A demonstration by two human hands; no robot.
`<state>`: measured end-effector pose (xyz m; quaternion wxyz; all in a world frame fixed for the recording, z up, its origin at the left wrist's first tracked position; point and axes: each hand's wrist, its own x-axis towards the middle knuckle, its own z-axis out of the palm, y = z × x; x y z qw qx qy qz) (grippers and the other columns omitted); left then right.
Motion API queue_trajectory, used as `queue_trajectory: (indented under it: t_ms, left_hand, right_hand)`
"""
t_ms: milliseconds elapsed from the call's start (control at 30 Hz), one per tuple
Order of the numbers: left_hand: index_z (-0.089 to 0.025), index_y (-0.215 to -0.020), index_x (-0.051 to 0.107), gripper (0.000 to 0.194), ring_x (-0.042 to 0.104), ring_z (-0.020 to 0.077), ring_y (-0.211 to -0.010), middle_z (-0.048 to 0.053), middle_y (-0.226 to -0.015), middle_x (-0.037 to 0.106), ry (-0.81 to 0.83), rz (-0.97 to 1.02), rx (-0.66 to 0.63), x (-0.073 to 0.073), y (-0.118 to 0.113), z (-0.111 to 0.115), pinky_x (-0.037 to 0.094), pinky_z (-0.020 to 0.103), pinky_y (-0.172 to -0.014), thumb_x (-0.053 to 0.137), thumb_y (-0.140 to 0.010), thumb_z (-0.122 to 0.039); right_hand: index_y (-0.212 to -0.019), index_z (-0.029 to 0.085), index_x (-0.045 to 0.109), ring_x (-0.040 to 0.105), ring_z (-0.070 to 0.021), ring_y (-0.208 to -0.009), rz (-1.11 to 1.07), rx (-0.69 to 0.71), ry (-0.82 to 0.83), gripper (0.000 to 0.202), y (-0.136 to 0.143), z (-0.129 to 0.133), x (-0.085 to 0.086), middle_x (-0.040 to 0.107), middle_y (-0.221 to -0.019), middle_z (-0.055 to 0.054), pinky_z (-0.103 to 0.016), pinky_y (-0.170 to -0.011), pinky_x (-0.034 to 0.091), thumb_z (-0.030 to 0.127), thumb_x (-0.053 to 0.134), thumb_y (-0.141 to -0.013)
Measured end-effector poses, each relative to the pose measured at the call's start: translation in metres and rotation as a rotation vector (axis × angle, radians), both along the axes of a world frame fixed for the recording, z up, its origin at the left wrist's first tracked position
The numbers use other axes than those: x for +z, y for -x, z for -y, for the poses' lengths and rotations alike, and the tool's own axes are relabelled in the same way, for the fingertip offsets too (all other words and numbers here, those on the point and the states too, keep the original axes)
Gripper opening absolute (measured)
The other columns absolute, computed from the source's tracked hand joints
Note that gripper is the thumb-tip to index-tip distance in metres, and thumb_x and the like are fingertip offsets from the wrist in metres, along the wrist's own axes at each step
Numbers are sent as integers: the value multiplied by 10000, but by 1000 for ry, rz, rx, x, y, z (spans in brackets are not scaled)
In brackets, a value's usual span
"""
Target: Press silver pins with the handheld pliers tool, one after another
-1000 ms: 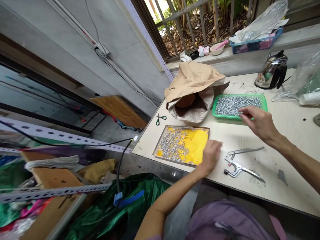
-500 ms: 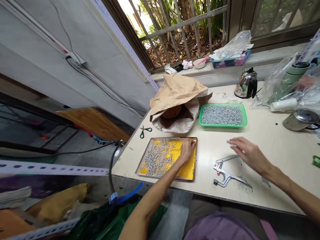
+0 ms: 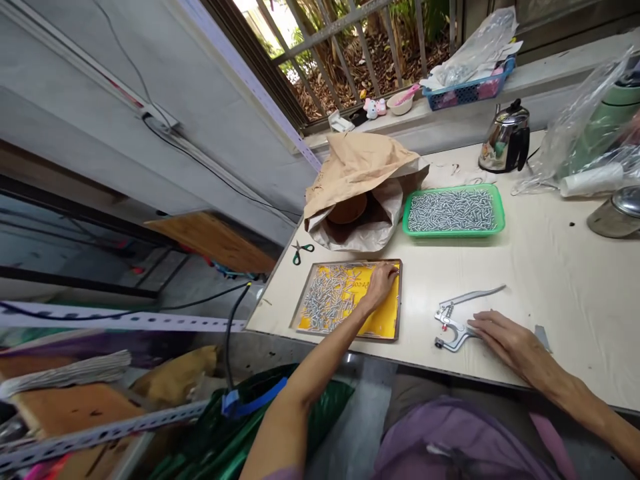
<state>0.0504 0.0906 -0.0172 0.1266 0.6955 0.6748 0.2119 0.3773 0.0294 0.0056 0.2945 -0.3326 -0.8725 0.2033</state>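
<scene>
My left hand (image 3: 381, 283) is at the right side of a shallow tray (image 3: 400, 300) with a yellow bottom. Its fingertips are pinched by the rim; whatever they hold is too small to make out. Many small silvery metal pins (image 3: 323, 297) lie loose in the tray, mostly on its left. My right hand (image 3: 513, 340) lies palm down over the lower handle of metal hand-press pliers (image 3: 455, 338), fingers stretched out and covering much of that handle. The pliers' upper handle sticks out above my fingers, and their jaw points left.
A green basket (image 3: 500, 220) full of similar pins stands behind. Left of it, a brown paper bag (image 3: 360, 160) lies with its mouth facing me. Green-handled scissors (image 3: 303, 253) lie near the left table edge. A kettle (image 3: 505, 140) and a metal pot (image 3: 617, 213) stand right.
My right hand has come down from above the pliers onto their lower handle. My left hand stays at the tray's right side. The whole view has shifted slightly.
</scene>
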Motion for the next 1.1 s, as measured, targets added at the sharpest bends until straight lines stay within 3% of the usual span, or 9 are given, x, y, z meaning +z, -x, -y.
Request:
queue_trajectory:
  t_ms: [133, 267, 400, 500, 567, 700, 867, 1100]
  left_hand:
    - [-159, -780, 657, 109, 566, 160, -664, 38, -711, 637, 71, 30, 128, 11, 0, 7, 466, 290, -681, 550, -797, -155]
    - [-153, -738, 611, 96, 578, 134, -654, 16, -700, 623, 147, 273, 311, 30, -8, 28, 476, 251, -652, 539, -731, -89]
    - [-148, -783, 619, 75, 515, 92, -520, -15, -649, 586, 402, 594, 263, 44, -38, 59, 422, 196, -488, 588, -729, -189]
    - [-138, -777, 633, 174, 416, 60, -425, -43, -557, 526, 651, 685, 220, 46, -67, 76, 322, 175, -414, 616, -746, -308]
    - [-133, -735, 632, 219, 365, 50, -414, -63, -502, 468, 738, 672, 210, 42, -83, 82, 275, 173, -414, 628, -735, -351]
    - [-121, -659, 622, 246, 356, 53, -459, -64, -489, 445, 751, 584, 185, 28, -96, 86, 256, 186, -452, 632, -706, -363]
    - [-110, -655, 651, 264, 358, 64, -480, -56, -495, 459, 779, 524, 174, 22, -97, 87, 259, 202, -470, 621, -716, -365]
    - [-113, -685, 688, 229, 454, 88, -528, -37, -524, 540, 750, 336, 74, 24, -97, 81, 316, 209, -543, 613, -742, -322]
  right_hand:
    - [-1067, 229, 690, 712, -190, -922, 3, 7, -25, 325, 3, 2, 0, 707, -1033, -82, -315, -819, 614, 226, 375, -987]
    - [-1072, 210, 692, 708, -194, -915, 61, -38, -55, 344, 1, 8, -2, 704, -1034, -90, -325, -809, 609, 224, 358, -994]
    - [-1070, 178, 680, 689, -175, -843, 193, -88, -76, 308, 2, 15, -8, 693, -994, -89, -284, -713, 582, 209, 383, -992]
    - [-1050, 175, 671, 656, -170, -813, 308, -103, -107, 269, 5, 18, -12, 683, -971, -83, -269, -644, 536, 172, 414, -972]
    - [-1049, 174, 662, 632, -172, -811, 373, -94, -125, 271, 6, 20, -14, 675, -952, -75, -268, -638, 508, 100, 424, -940]
    - [-1072, 149, 642, 580, -173, -757, 424, -72, -143, 350, 5, 22, -15, 646, -856, -61, -272, -627, 453, -27, 424, -863]
    - [-1068, 155, 638, 560, -168, -753, 400, -54, -125, 320, 4, 21, -16, 631, -831, -60, -265, -647, 423, -7, 426, -890]
    - [-1076, 147, 637, 563, -179, -778, 398, -57, -112, 336, 4, 22, -19, 638, -861, -66, -274, -669, 423, -24, 436, -868]
